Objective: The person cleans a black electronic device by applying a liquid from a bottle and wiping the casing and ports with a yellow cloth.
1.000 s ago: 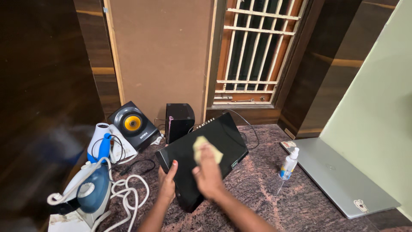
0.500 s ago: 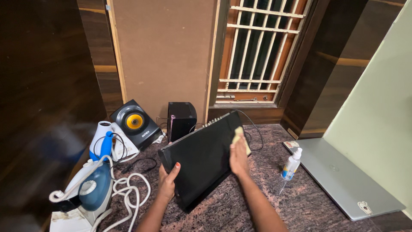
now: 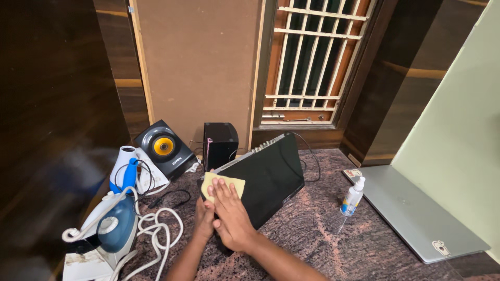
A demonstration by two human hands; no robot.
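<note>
A black laptop point(image 3: 265, 182) is stood tilted on a speckled stone counter point(image 3: 323, 234), its dark screen facing the camera. The right hand point(image 3: 229, 211) is laid flat on the screen's left part, fingers stretched out and close together, and a yellow cloth point(image 3: 225, 184) is pressed under the fingertips against the glass. Half a second ago this hand and cloth were seen at the screen's right edge, and a second ago near its upper middle, so the cloth has been swept back across to the left side; the surface is judged to be getting wiped over in passes. The left hand point(image 3: 204, 218) is kept at the laptop's lower left edge, partly hidden behind the right; its grip cannot be told.

One container is seen: a small clear spray bottle point(image 3: 352, 196) with a white top, stood upright right of the laptop; its contents cannot be made out. An iron point(image 3: 112, 226) with a white cord point(image 3: 156, 234) lies at the left.
</note>
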